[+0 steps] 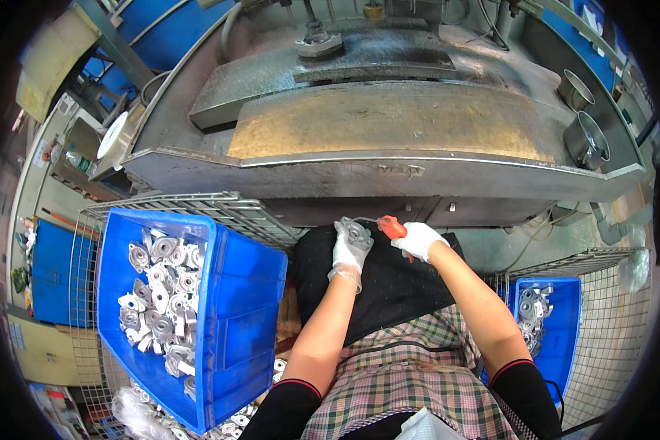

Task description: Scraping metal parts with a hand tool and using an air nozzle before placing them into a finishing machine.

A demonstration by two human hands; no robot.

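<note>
My left hand (349, 257), in a thin white glove, closes around a small grey cast metal part (356, 233) above my lap. My right hand (420, 240), gloved too, grips a red-handled tool (392, 227). A thin metal tip runs from the tool toward the metal part; whether the two touch I cannot tell. To my left, a tilted blue bin (246, 315) holds many similar metal castings (161, 293). At my right a smaller blue bin (568, 315) has more castings (533, 308) in it.
Ahead stands a machine with a metal tray edge (389, 167) and a worn flat plate (396, 121). Two metal cups (587, 139) sit at its right side. Wire baskets (601, 293) flank me. Lower left lie a clear plastic bag (136, 414) and more castings.
</note>
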